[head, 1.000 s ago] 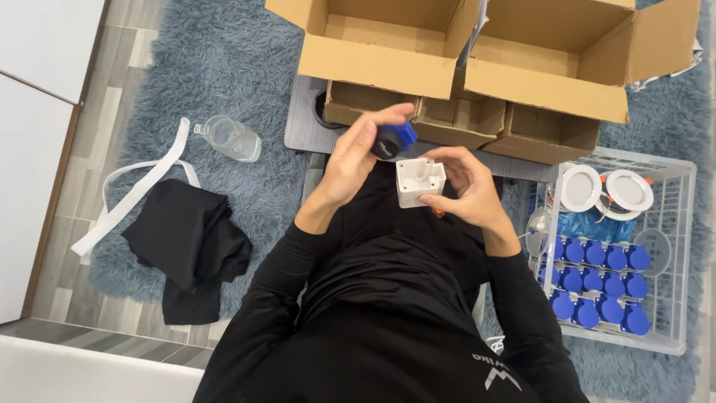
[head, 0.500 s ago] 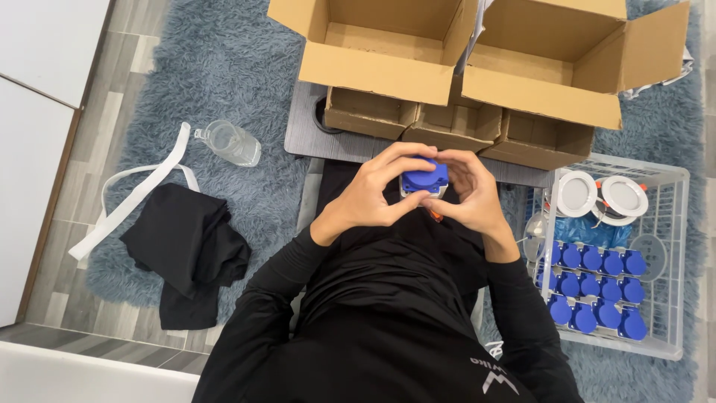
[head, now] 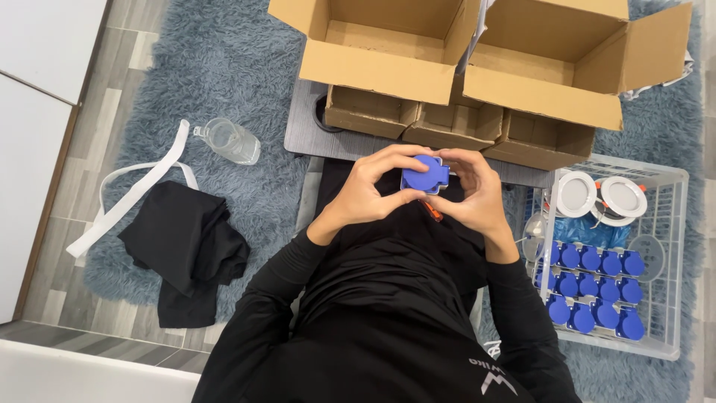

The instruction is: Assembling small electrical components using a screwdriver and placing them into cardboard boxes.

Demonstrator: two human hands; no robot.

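Observation:
Both hands meet in front of my chest around one small part with a blue cover (head: 424, 174). My left hand (head: 371, 190) grips its left side, fingers curled over the top. My right hand (head: 472, 192) grips its right side. The white body under the blue cover is hidden by my fingers. A small orange piece (head: 434, 214) shows just below the hands, against my black clothing.
Two open cardboard boxes (head: 388, 46) (head: 574, 63) stand ahead on a grey board with cardboard dividers (head: 447, 127). A white wire basket (head: 675, 246) at right holds several blue-capped parts (head: 597, 287) and white round fittings (head: 600, 195). A clear bottle (head: 230, 140) and black cloth (head: 183, 250) lie left on the rug.
A second ago my left hand held the blue cover apart from the white body in my right hand. The two have come together and both hands now close around the joined part.

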